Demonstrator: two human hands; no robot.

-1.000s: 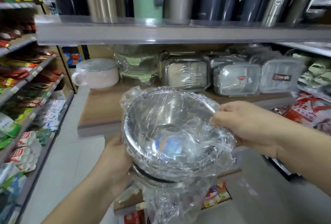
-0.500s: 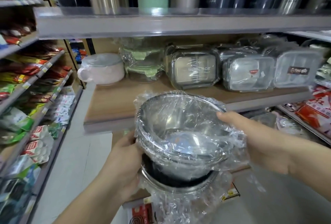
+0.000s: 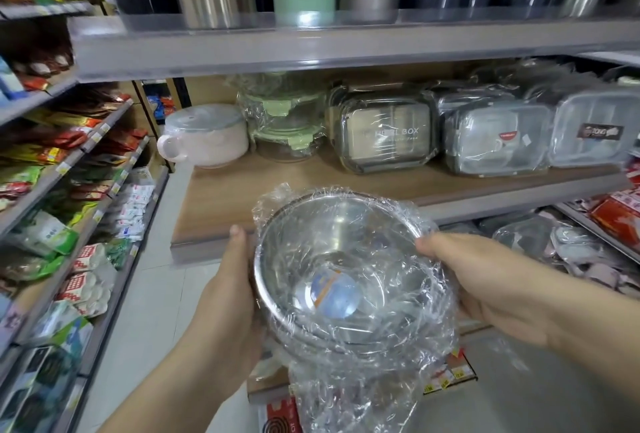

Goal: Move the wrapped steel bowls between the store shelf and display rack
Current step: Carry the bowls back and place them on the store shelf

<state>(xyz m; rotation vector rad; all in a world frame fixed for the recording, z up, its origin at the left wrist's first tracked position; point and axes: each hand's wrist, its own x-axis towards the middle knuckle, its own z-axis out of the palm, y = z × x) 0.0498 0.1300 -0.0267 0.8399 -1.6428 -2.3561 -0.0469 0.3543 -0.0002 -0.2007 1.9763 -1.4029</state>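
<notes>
I have the wrapped steel bowls [image 3: 346,280] clasped between both palms, mouth tilted up toward me, loose film trailing beneath. My left hand [image 3: 228,294] cups the near-left wall, thumb up along the rim; my right hand [image 3: 485,283] grips the right rim, fingertips over the edge. Straight ahead and slightly higher lies the bare front of the wooden shelf [image 3: 235,204], both hands about equally near. Behind it sit wrapped lunch boxes [image 3: 384,134].

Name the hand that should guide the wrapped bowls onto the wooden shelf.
Left. The left hand cups the wrapped bowls' side, nearest the wooden shelf's bare stretch; the right hand only pinches the rim.
</notes>
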